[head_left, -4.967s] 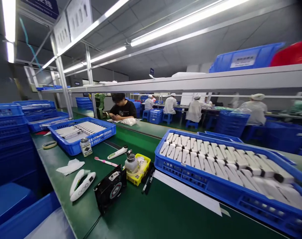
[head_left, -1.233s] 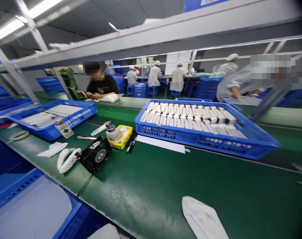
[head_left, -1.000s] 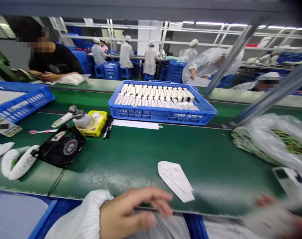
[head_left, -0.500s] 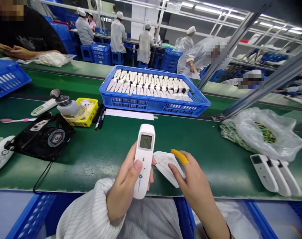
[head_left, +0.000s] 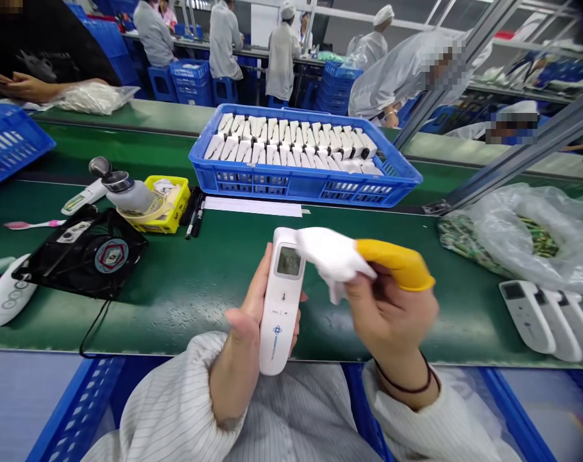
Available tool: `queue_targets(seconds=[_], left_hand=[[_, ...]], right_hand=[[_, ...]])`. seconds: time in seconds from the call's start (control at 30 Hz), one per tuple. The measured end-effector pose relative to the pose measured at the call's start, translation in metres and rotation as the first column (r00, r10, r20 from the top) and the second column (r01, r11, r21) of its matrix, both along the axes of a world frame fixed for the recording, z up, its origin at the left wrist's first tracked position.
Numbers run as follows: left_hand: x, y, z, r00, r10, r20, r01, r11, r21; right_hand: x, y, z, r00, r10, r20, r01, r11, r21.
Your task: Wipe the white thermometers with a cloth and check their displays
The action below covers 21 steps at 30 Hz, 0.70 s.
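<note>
Our left hand (head_left: pixel 245 333) cradles the white thermometer (head_left: pixel 280 301) upright above the green counter (head_left: pixel 190 269), thumb spread, while our right hand (head_left: pixel 392 308) pinches a white cloth (head_left: pixel 327 253) against its screen's edge.

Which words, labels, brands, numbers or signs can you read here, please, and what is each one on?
None reads with certainty.
Held thermometer's display: characters too blurred.
Its lettering by the blue logo, and its button labels: too small.
Black fan's round sticker: emblem shows, no legible text.
Black pens: markings too small.
</note>
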<state>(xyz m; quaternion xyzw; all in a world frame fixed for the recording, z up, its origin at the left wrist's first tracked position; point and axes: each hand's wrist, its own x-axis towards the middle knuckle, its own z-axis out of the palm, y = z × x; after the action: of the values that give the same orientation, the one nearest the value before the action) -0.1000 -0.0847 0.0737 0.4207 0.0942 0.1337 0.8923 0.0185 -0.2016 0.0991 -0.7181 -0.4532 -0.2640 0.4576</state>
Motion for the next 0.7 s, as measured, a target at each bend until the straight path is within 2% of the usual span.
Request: queue_targets(seconds=[0.1, 0.17, 0.27, 0.33, 0.4, 0.47, 0.53, 0.6, 0.7], left_hand=[[-0.003, 0.000, -0.001, 0.997, 0.072, -0.004, -0.072, 0.997, 0.002], [-0.007, 0.003, 0.004, 0.997, 0.075, -0.002, -0.075, 0.992, -0.104], [-0.012, 0.007, 0.018, 1.000, 0.021, -0.003, -0.020, 0.963, -0.268], [-0.013, 0.007, 0.027, 1.000, 0.022, -0.001, -0.021, 0.959, -0.282], [-0.012, 0.008, 0.032, 0.999, 0.040, -0.010, -0.041, 0.971, -0.236], [-0.009, 0.009, 0.031, 0.998, 0.053, -0.016, -0.054, 0.985, -0.167], [-0.007, 0.012, 0.023, 0.999, 0.053, 0.004, -0.053, 0.995, -0.091], [-0.008, 0.014, 0.012, 0.995, 0.064, 0.070, -0.066, 0.998, 0.022], [-0.014, 0.012, -0.004, 0.987, 0.144, 0.068, -0.157, 0.953, 0.260]], right_hand=[[-0.015, 0.024, -0.001, 0.973, 0.197, 0.124, -0.182, 0.976, -0.122], [-0.033, 0.028, -0.012, 0.915, 0.352, 0.195, -0.321, 0.931, -0.175], [-0.058, 0.017, -0.032, 0.791, 0.558, 0.252, -0.493, 0.824, -0.279], [-0.067, 0.006, -0.041, 0.729, 0.644, 0.232, -0.547, 0.752, -0.368], [-0.069, -0.003, -0.043, 0.698, 0.686, 0.206, -0.602, 0.718, -0.350], [-0.068, -0.010, -0.039, 0.695, 0.698, 0.171, -0.649, 0.712, -0.267], [-0.064, -0.014, -0.027, 0.766, 0.636, 0.096, -0.619, 0.769, -0.162], [-0.060, -0.016, -0.011, 0.852, 0.523, -0.005, -0.521, 0.848, -0.098], [-0.050, -0.018, 0.006, 0.892, 0.421, -0.162, -0.431, 0.902, -0.025]])
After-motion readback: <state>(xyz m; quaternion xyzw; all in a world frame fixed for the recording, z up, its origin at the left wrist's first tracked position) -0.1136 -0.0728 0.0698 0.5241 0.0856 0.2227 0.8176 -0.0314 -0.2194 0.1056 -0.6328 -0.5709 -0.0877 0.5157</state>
